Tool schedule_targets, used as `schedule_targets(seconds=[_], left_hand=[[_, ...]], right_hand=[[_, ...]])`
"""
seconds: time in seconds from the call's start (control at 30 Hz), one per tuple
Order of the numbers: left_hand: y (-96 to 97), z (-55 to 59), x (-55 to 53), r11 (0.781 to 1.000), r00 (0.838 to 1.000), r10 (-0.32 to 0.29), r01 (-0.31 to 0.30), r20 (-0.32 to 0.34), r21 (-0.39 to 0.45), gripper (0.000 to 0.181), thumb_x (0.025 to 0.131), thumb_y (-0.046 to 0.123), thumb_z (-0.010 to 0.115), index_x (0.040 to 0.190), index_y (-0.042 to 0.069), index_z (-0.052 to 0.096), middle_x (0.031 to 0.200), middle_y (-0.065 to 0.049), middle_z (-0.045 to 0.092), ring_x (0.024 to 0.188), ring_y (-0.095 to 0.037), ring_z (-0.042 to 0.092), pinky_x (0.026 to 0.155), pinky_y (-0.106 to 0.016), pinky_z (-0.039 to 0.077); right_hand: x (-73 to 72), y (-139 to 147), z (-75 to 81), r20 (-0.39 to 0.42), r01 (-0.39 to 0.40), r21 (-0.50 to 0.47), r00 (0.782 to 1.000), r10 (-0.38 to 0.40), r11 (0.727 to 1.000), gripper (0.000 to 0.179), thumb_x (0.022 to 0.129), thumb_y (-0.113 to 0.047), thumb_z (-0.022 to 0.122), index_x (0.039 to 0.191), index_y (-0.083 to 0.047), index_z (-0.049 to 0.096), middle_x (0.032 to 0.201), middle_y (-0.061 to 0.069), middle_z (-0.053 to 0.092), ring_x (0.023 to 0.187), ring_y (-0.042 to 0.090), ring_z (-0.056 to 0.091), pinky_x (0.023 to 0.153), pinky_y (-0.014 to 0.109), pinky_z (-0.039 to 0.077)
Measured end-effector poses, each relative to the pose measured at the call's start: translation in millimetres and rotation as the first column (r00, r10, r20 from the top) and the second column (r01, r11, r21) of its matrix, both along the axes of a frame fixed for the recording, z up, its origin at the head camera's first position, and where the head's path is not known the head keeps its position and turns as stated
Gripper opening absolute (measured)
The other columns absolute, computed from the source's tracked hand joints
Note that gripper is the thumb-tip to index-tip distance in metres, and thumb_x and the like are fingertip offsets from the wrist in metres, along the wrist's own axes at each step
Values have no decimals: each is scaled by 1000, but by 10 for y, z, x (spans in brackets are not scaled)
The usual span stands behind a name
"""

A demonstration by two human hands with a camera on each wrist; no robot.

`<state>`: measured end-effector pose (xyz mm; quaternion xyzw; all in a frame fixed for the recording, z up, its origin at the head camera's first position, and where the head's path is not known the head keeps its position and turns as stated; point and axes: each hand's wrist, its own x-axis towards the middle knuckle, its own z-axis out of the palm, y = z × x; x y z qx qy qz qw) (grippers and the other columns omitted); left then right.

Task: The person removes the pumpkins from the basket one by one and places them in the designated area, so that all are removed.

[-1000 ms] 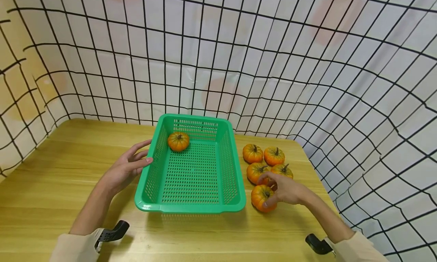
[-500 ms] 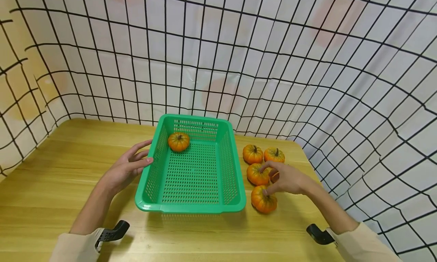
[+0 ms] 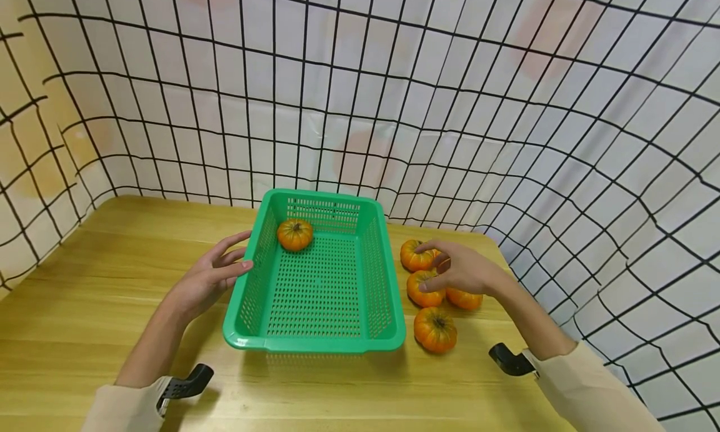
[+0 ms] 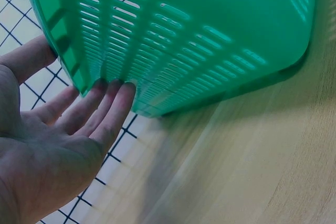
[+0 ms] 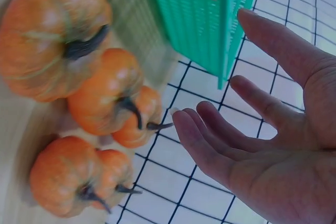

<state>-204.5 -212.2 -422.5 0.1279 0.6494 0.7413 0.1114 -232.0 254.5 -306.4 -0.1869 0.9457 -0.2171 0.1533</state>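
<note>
A green perforated plastic basket point(image 3: 315, 343) stands on the wooden table, with one small orange pumpkin point(image 3: 295, 235) in its far left corner. My left hand point(image 3: 205, 279) touches the basket's left side, thumb at the rim. In the left wrist view, its nearly straight fingers point(image 4: 113, 111) meet the slotted outer wall. Right of the basket, several pumpkins sit in a cluster, the nearest pumpkin point(image 3: 435, 330) fully visible. Over the others hovers my right hand point(image 3: 467, 269), fingers loosely bent and holding nothing, partly hiding them. The right wrist view shows pumpkins point(image 5: 55, 38) beside the palm.
A white cloth with a black grid point(image 3: 337, 107) rises behind the table and along both sides. Bare wood point(image 3: 84, 294) shows left of the basket. Black camera mounts point(image 3: 188, 382) sit on both wrists.
My right hand has moved away from me, from the nearest pumpkin to over the farther ones, still holding nothing. The left hand, basket and pumpkins stay in place.
</note>
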Motion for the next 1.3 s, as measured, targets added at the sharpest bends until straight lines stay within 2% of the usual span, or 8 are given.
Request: schedule_targets(seconds=[0.3, 0.53, 0.77, 0.87, 1.13, 1.3], left_hand=[[7, -12, -9, 1000, 1000, 5, -5, 7, 3, 72, 102, 12, 60, 161, 14, 19, 150, -17, 45, 118, -23, 66, 97, -32, 56], [24, -24, -2, 1000, 1000, 2, -2, 8, 4, 72, 102, 12, 60, 161, 14, 19, 151, -19, 43, 121, -24, 64, 98, -31, 55], [8, -25, 9, 1000, 1000, 8, -8, 12, 7, 72, 102, 11, 60, 161, 14, 19, 149, -16, 46, 119, -24, 66, 97, -32, 56], [4, -19, 12, 1000, 1000, 8, -8, 14, 12, 72, 102, 11, 60, 161, 14, 19, 149, -14, 46, 119, -23, 66, 97, -32, 56], [-3, -20, -1, 1000, 1000, 8, -9, 14, 15, 72, 102, 11, 60, 161, 14, 20, 149, -14, 47, 120, -24, 65, 97, -32, 56], [-9, -18, -10, 1000, 1000, 10, -10, 6, 9, 72, 102, 10, 60, 161, 14, 20, 149, -14, 48, 120, -24, 65, 97, -32, 56]], right_hand=[[-128, -320, 89, -14, 15, -18, 1000, -16, 1000, 74, 86, -45, 80, 148, -22, 48, 138, 20, 59, 127, 39, 57, 98, 55, 52], [-226, -537, 149, -15, 14, -15, 1000, -14, 1000, 78, 86, -45, 79, 152, -23, 45, 137, 18, 60, 127, 36, 57, 91, 48, 55], [-329, -794, 202, -20, -11, -25, 1000, 10, 1000, 77, 87, -44, 79, 152, -23, 45, 139, 21, 59, 130, 36, 56, 101, 54, 50], [-360, -920, 217, -40, -18, -24, 999, 17, 1000, 77, 87, -44, 79, 152, -24, 45, 138, 19, 61, 128, 34, 58, 100, 53, 51], [-471, -1217, 152, -64, -7, -6, 998, 7, 1000, 79, 86, -46, 79, 153, -24, 44, 135, 14, 63, 121, 30, 62, 97, 49, 53], [-541, -1380, 71, -62, 10, -32, 998, -12, 999, 80, 86, -45, 79, 154, -23, 43, 142, 10, 57, 120, 27, 61, 95, 46, 54]])
